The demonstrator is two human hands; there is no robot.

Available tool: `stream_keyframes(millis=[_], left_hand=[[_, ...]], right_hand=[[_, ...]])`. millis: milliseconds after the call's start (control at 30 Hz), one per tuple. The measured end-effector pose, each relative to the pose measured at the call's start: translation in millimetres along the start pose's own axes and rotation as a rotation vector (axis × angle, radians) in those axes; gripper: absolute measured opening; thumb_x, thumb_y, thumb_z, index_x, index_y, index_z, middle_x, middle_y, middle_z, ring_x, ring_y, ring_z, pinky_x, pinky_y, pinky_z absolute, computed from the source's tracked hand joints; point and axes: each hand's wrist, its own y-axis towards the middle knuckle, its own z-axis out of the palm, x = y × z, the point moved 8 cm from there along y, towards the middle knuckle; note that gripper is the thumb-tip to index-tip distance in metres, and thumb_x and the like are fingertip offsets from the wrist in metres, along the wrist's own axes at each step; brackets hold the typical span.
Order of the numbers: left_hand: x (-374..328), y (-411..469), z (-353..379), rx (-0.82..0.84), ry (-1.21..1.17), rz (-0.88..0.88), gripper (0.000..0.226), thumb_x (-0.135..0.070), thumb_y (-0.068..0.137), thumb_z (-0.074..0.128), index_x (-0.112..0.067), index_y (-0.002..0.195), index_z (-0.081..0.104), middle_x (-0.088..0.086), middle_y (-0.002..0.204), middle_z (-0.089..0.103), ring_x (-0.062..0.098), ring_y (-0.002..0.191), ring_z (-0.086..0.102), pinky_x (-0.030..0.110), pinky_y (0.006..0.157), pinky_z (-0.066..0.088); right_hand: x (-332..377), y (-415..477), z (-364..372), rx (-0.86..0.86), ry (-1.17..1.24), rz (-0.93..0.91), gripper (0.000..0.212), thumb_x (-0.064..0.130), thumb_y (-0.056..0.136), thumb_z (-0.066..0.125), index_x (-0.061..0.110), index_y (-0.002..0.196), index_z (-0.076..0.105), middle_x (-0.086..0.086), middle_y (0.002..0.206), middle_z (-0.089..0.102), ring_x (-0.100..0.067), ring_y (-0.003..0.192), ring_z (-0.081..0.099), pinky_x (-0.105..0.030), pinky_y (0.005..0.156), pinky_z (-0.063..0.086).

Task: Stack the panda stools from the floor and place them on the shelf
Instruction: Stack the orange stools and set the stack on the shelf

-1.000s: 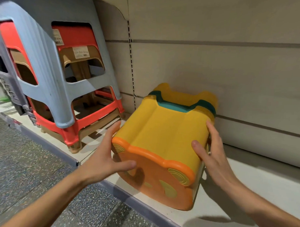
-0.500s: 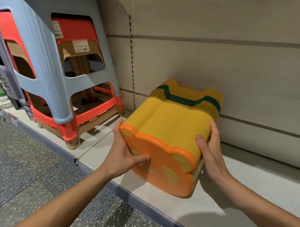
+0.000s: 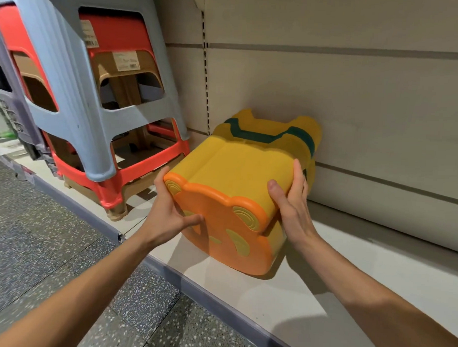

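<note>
Mostly done, by the look of it. Panda stools (image 3: pixel 238 171) were nested into one stack: orange seat out front, yellow bodies behind, a green one sandwiched near the far end. The stack lay on its side on the shelf (image 3: pixel 361 287), far end at the shelf's back panel (image 3: pixel 355 100); touching or just short, couldn't tell.

Left hand (image 3: pixel 166 218) gripped the seat's left edge, fingers curled behind it, thumb on the orange face. Right hand (image 3: pixel 291 209) clamped the right side, thumb over the yellow top, fingers wrapped round.

Left to do, I'd guess: settle it, square it, let go. Whether more stools waited out of view, no idea.

Further left along the shelf stood tall stacked stools (image 3: pixel 94 132), grey over red over tan. Below the shelf's front edge ran speckled floor (image 3: pixel 51 258).
</note>
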Motion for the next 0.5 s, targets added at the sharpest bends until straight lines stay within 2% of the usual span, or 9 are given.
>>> stream_keyframes(millis=[67, 167, 233, 333, 400, 500], left_hand=[[-8, -1, -1, -0.003, 0.061, 0.041, 0.141, -0.031, 0.060, 0.096, -0.043, 0.161, -0.001, -0.003, 0.157, 0.040, 0.023, 0.147, 0.045, 0.055, 0.123, 0.039], [-36, -8, 1, -0.032, 0.275, 0.190, 0.133, -0.044, 0.062, 0.090, -0.029, 0.163, 0.005, -0.011, 0.160, 0.018, 0.021, 0.152, 0.026, 0.043, 0.128, 0.026], [-54, -14, 1, -0.032, 0.407, 0.253, 0.125, -0.053, 0.064, 0.083, -0.021, 0.163, 0.014, -0.002, 0.163, 0.017, 0.025, 0.152, 0.025, 0.045, 0.127, 0.026], [-73, -29, 2, -0.011, 0.629, 0.300, 0.110, -0.057, 0.071, 0.080, -0.021, 0.160, 0.027, 0.012, 0.169, 0.015, 0.037, 0.155, 0.023, 0.055, 0.125, 0.029], [-79, -40, 4, 0.028, 0.721, 0.316, 0.103, -0.058, 0.075, 0.079, -0.022, 0.160, 0.032, 0.016, 0.171, 0.014, 0.042, 0.157, 0.020, 0.060, 0.125, 0.029], [-83, -60, -1, 0.084, 0.773, 0.307, 0.102, -0.053, 0.079, 0.081, -0.019, 0.162, 0.033, 0.017, 0.174, 0.011, 0.040, 0.160, 0.017, 0.059, 0.125, 0.028]], right_hand=[[-3, -2, 1, -0.016, -0.036, -0.011, 0.096, 0.095, 0.068, 0.049, 0.073, 0.147, 0.000, 0.013, 0.171, 0.003, -0.022, 0.153, 0.022, -0.055, 0.121, 0.027], [-8, -8, -5, -0.059, -0.087, 0.017, 0.111, 0.089, 0.068, 0.048, 0.051, 0.161, 0.000, 0.009, 0.170, 0.004, -0.025, 0.151, 0.025, -0.052, 0.117, 0.030], [0, -13, -9, -0.080, -0.128, -0.005, 0.108, 0.085, 0.069, 0.051, 0.045, 0.162, 0.011, 0.008, 0.170, 0.006, -0.025, 0.152, 0.025, -0.052, 0.120, 0.029], [34, -22, -8, -0.094, -0.267, -0.172, 0.089, 0.073, 0.074, 0.060, 0.037, 0.153, 0.039, 0.006, 0.169, 0.010, -0.020, 0.155, 0.015, -0.044, 0.121, 0.022], [63, -32, 4, -0.073, -0.420, -0.304, 0.077, 0.066, 0.078, 0.063, 0.030, 0.146, 0.052, -0.002, 0.169, 0.020, -0.024, 0.156, 0.013, -0.050, 0.123, 0.020], [98, -55, 35, -0.025, -0.644, -0.486, 0.071, 0.059, 0.080, 0.064, 0.024, 0.141, 0.059, -0.013, 0.165, 0.033, -0.036, 0.158, 0.015, -0.067, 0.121, 0.018]])
